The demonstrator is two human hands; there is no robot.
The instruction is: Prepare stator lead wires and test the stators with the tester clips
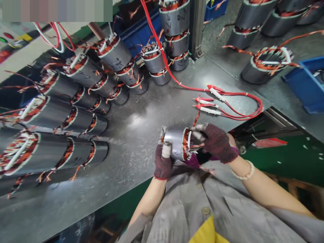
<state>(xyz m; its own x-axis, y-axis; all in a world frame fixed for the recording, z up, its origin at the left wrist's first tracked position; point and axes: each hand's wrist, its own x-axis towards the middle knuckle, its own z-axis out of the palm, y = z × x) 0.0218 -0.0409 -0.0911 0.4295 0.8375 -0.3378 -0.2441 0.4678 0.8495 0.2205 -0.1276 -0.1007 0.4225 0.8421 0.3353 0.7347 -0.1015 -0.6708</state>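
A motor stator (174, 139), a grey steel cylinder with orange copper windings, lies on its side at the table's front edge. My left hand (164, 160), in a dark red glove with pale fingertips, grips its left end. My right hand (218, 142), gloved alike, is closed with its fingertips at the winding end, around the base of a braided copper lead (196, 117). The exact pinch is partly hidden by the fingers. Beyond the stator, red test probes (207, 109) with white-wrapped handles lie on the metal table.
Stacked stators (76, 152) line the left side, with another stack (174, 44) at the back. A single stator (260, 72) stands right of the table's middle near a blue bin (308, 84). Red cable (174, 79) crosses the metal table (131, 135).
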